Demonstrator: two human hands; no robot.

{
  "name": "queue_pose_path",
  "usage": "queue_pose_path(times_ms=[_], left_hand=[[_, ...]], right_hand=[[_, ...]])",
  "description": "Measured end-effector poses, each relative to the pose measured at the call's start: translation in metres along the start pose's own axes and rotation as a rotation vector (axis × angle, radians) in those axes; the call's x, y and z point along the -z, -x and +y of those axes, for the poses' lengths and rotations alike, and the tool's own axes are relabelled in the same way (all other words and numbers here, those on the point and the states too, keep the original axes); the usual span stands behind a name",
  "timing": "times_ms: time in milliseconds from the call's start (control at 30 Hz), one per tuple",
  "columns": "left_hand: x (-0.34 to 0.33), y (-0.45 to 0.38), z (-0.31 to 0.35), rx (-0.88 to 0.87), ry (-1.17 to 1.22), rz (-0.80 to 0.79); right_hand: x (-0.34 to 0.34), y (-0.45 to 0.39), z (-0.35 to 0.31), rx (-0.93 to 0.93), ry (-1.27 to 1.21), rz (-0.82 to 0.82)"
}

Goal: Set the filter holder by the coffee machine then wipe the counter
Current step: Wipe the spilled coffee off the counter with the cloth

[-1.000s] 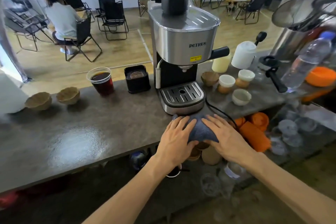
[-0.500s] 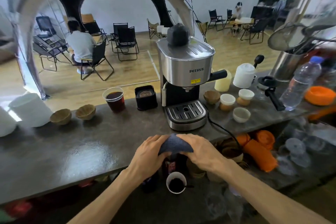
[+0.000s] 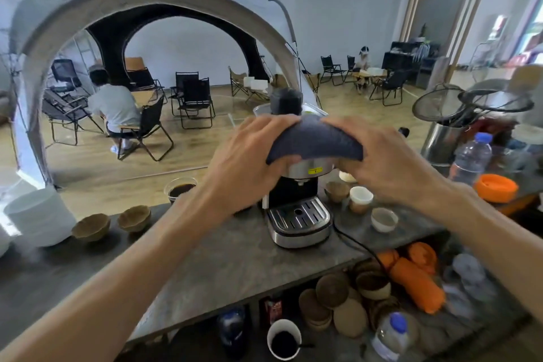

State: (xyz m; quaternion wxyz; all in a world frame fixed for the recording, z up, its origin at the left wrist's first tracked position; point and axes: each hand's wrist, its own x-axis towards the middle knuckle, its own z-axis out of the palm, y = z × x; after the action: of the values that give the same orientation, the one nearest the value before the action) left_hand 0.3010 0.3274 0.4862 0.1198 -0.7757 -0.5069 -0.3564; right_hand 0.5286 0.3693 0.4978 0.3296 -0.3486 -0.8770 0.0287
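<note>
Gripped between left hand (image 3: 249, 156) and right hand (image 3: 379, 161): dark blue cloth (image 3: 314, 141), raised before coffee machine (image 3: 296, 209). Yellow label (image 3: 315, 170) unreadable. Counter (image 3: 229, 261) bare towards near edge. Filter holder hidden.

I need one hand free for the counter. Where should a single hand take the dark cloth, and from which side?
Probably the middle of the cloth, from above. It is stretched in an arch between the left hand and the right hand, each gripping one end, so only the raised, bare centre is open. The coffee machine stands beyond it, which likely crowds that side.
</note>
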Motion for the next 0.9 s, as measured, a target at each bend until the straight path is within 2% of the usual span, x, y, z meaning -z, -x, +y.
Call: queue_pose_path(times_ms=[133, 233, 367, 467, 567, 733, 900], left_hand=[[-0.011, -0.048, -0.014, 0.041, -0.013, -0.044], [-0.041, -0.038, -0.019, 0.083, -0.04, -0.061], [-0.075, -0.003, -0.015, 0.047, -0.073, 0.147], [-0.097, 0.016, -0.011, 0.059, -0.065, 0.186], [-0.122, 0.041, -0.014, 0.06, -0.083, 0.126], [-0.161, 0.084, -0.02, 0.117, -0.045, -0.068], [-0.16, 0.115, -0.009, 0.168, 0.011, -0.155]], right_hand=[[-0.001, -0.05, 0.028, -0.007, 0.059, 0.012], [-0.034, -0.041, 0.052, -0.043, 0.089, 0.018], [-0.077, 0.0, 0.06, -0.038, 0.082, 0.205], [-0.103, 0.019, 0.065, -0.016, -0.036, 0.251], [-0.129, 0.041, 0.078, -0.031, -0.085, 0.174], [-0.162, 0.083, 0.103, -0.073, -0.143, -0.033], [-0.172, 0.114, 0.104, -0.095, -0.187, -0.121]])
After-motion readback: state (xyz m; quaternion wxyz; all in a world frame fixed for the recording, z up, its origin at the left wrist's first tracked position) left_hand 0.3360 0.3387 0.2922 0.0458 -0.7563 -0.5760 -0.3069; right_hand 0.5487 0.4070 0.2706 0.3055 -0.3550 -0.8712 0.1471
